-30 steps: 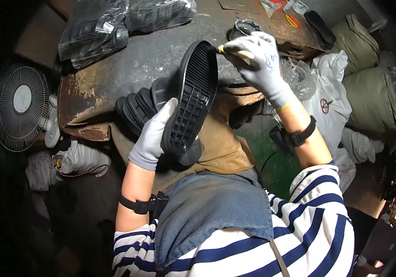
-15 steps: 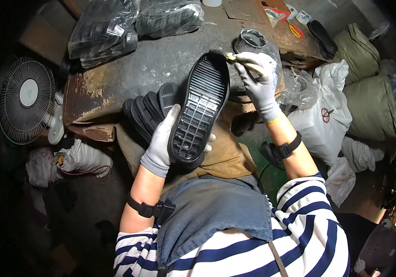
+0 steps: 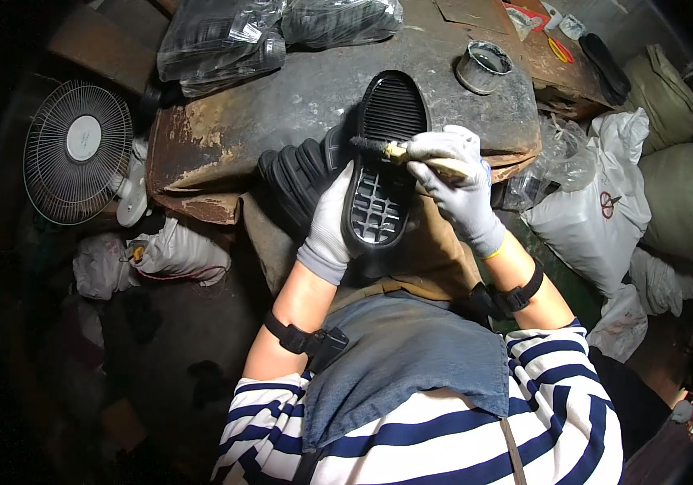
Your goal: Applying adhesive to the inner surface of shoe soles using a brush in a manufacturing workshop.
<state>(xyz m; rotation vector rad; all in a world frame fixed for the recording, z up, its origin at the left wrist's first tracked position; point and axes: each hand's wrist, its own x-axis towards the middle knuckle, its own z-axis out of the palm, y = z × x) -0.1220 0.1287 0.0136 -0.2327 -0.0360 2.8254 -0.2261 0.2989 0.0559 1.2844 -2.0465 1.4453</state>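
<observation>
Left hand (image 3: 328,222) grips the sole (image 3: 379,196); right hand (image 3: 458,174), beside it, pinches a brush (image 3: 373,146), contact unclear. Brushing seems the current step; the next stroke needs steady support.

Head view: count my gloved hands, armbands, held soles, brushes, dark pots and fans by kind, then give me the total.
Left hand and right hand, gloved: 2
Left armband and right armband: 2
Held sole: 1
Brush: 1
Pot: 1
Fan: 1
Total: 8
</observation>
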